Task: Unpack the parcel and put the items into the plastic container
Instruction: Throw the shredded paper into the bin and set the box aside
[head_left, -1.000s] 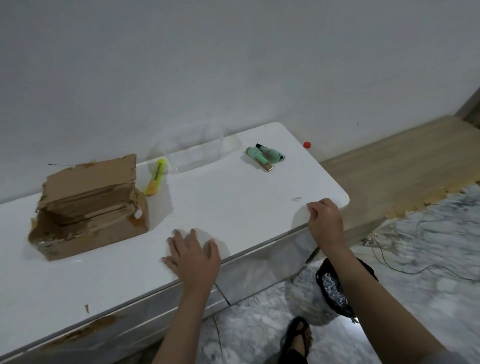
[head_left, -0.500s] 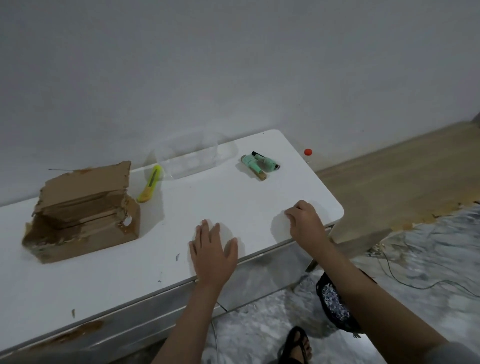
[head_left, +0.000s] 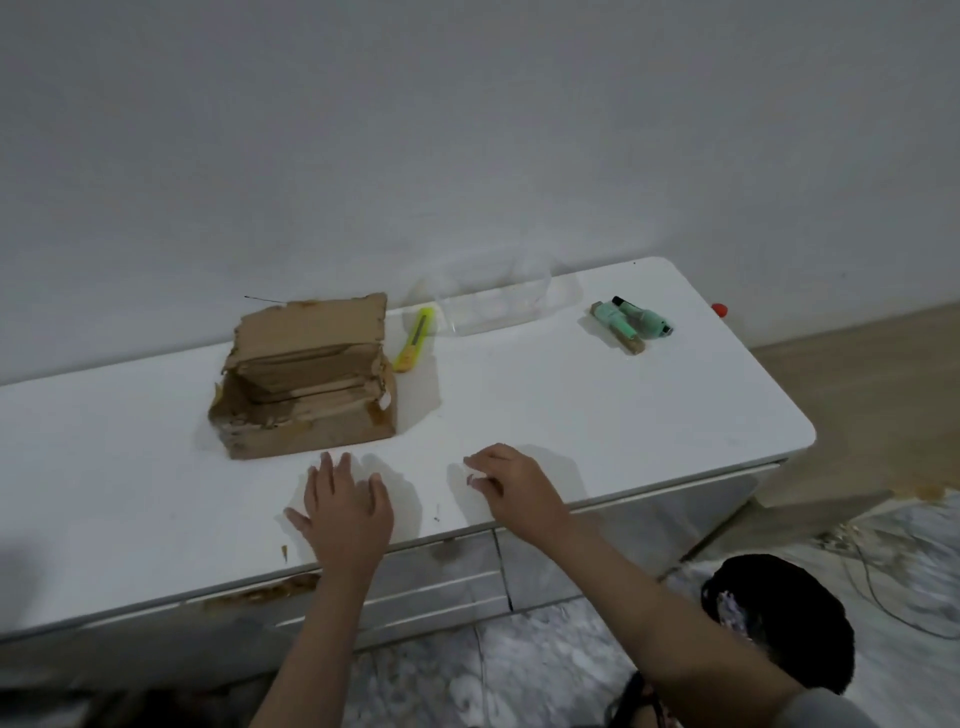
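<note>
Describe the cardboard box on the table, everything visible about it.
The cardboard box is brown, worn and torn along its edges, with stained, ragged corners. Its top flaps are open, the rear one standing up toward the wall. What lies inside cannot be seen. It sits on the white table, left of the middle. A yellow utility knife lies just to its right. Neither hand touches it.

A torn brown cardboard parcel (head_left: 306, 382) sits on the white table (head_left: 571, 410), its ragged top flap standing up and the front edge ripped open. Behind it to the right, against the wall, lies a clear plastic container (head_left: 498, 306), low and empty-looking. Further right, two mint-green tube-like items (head_left: 631, 322) lie side by side, touching.
</note>
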